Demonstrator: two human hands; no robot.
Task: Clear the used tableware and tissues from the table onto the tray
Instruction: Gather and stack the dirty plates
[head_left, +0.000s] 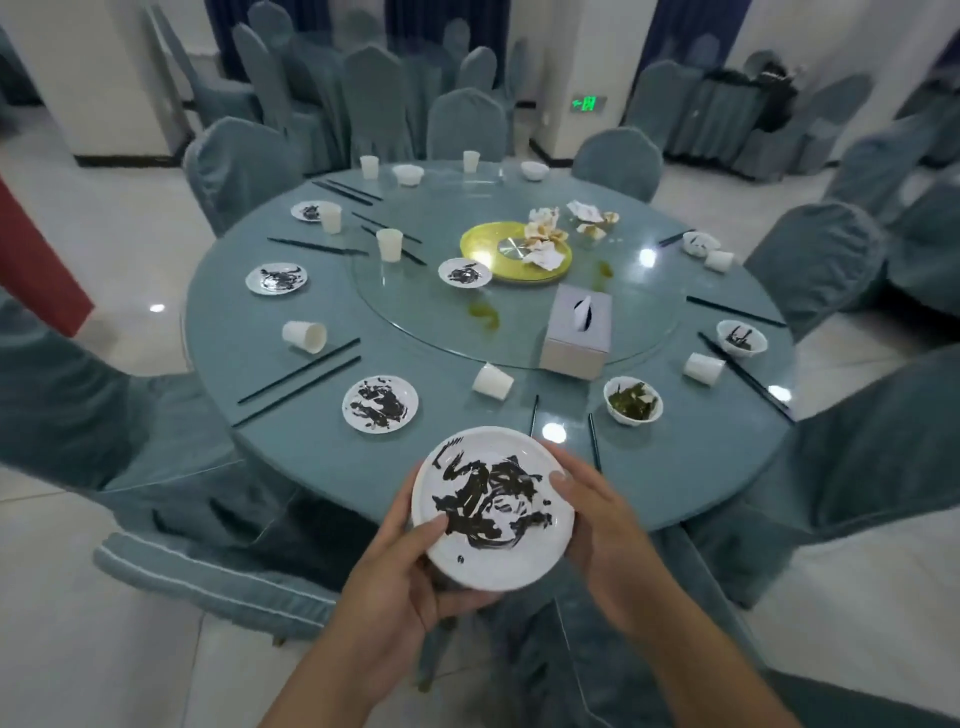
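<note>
Illumination is even, cool and moderately bright, supplied from overhead. Lamps produce small round glare spots on the round blue-grey glass-covered table (675, 467) near its front and right edges, and on the pale glossy tiled floor (130, 249). Shadows are soft. Wide-angle distortion bows the blue-grey fabric-covered chairs (852, 441) toward the frame corners. The white round plate with black smears (493, 509) blurs slightly at its lower rim; the background is soft.

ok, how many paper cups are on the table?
8 cups: two at the far edge, two far left, one left, one near centre, two right. None seems hidden.
</note>
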